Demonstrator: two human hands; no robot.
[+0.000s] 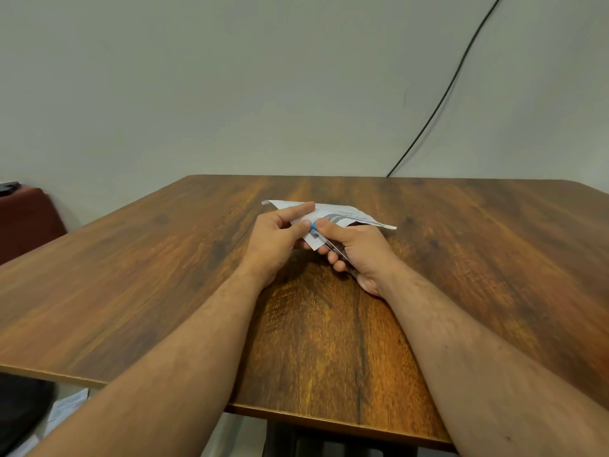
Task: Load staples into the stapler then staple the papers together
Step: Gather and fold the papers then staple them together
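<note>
Over the middle of the wooden table [164,275] my two hands meet around a small stack of white printed papers [349,214]. My left hand [275,240] pinches the papers' near corner between thumb and forefinger. My right hand [354,250] grips a small stapler [324,240] with a blue tip and a metal body. Its blue tip sits at the papers' near corner, right beside my left thumb. Most of the stapler is hidden inside my right fist. No loose staples are visible.
A black cable [441,100] runs down the wall to the table's far edge. A dark red seat [26,219] stands at the left beyond the table. Some papers [62,410] lie on the floor at the lower left.
</note>
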